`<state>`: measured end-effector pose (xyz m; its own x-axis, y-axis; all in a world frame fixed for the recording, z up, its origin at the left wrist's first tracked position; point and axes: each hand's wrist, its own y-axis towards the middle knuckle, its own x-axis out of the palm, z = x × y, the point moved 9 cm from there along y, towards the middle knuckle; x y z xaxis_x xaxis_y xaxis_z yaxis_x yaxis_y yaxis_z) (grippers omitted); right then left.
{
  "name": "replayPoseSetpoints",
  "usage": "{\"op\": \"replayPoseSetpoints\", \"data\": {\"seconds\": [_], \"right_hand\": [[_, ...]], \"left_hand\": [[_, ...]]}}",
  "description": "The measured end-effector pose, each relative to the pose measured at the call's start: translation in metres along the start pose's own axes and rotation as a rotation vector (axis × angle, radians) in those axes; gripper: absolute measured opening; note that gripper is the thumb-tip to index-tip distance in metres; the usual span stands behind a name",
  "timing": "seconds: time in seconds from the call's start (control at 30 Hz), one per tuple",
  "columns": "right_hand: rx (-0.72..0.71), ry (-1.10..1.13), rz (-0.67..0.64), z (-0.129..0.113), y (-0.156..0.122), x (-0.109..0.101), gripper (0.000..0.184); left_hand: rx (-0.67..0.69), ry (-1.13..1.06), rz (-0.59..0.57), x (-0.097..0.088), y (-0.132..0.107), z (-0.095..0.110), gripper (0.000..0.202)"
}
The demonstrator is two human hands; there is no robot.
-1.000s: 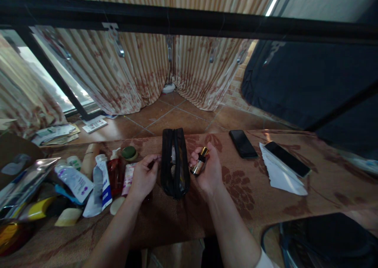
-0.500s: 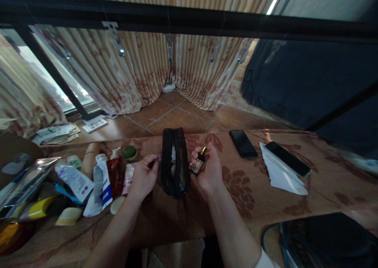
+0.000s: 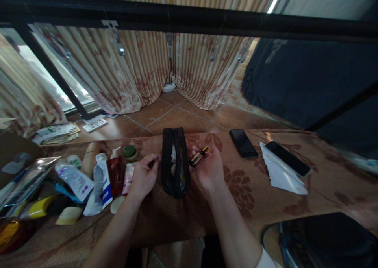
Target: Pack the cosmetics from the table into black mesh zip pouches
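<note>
A black zip pouch point(image 3: 175, 165) stands open on the brown patterned tablecloth point(image 3: 245, 189), with small items inside. My left hand point(image 3: 144, 176) pinches the pouch's left edge with closed fingers. My right hand point(image 3: 207, 166) holds a small dark bottle with a gold cap point(image 3: 199, 156) just right of the pouch mouth. The bottle lies nearly flat across my fingers, its base toward the pouch.
Tubes, bottles and packets point(image 3: 88, 177) lie piled on the left of the table, with a green-lidded jar point(image 3: 129, 152). Two dark phones point(image 3: 243, 143) point(image 3: 287, 158) lie to the right, one on white paper point(image 3: 279, 173). Curtains and a black bar fill the background.
My right hand has tipped the small bottle from upright to nearly flat and brought it closer to the pouch opening. My left hand has stayed on the pouch edge.
</note>
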<state>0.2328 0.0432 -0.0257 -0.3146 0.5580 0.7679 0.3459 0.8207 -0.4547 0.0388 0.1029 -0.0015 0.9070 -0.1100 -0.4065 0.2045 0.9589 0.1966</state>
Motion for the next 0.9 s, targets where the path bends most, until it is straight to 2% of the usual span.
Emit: {"op": "replayPoseSetpoints", "data": {"seconds": [0.1, 0.23, 0.4, 0.53, 0.9], "right_hand": [[0.002, 0.027, -0.008, -0.0009, -0.0010, 0.0005, 0.006], [0.013, -0.007, -0.038, 0.0013, -0.0034, 0.0035, 0.027], [-0.019, -0.029, -0.007, -0.0012, -0.0052, 0.0045, 0.036], [-0.029, -0.035, 0.010, -0.0028, -0.0054, 0.0046, 0.036], [-0.077, -0.042, -0.072, -0.0040, -0.0020, 0.0089, 0.038]], "left_hand": [[-0.005, -0.002, -0.006, 0.0003, 0.0003, -0.0003, 0.024], [-0.004, 0.017, 0.000, -0.0002, 0.0007, -0.0001, 0.025], [-0.007, 0.022, 0.002, -0.0005, -0.0003, 0.0020, 0.025], [-0.001, 0.017, 0.002, -0.0004, -0.0011, 0.0030, 0.024], [0.019, 0.058, -0.013, 0.0013, 0.0011, 0.0001, 0.026]]}}
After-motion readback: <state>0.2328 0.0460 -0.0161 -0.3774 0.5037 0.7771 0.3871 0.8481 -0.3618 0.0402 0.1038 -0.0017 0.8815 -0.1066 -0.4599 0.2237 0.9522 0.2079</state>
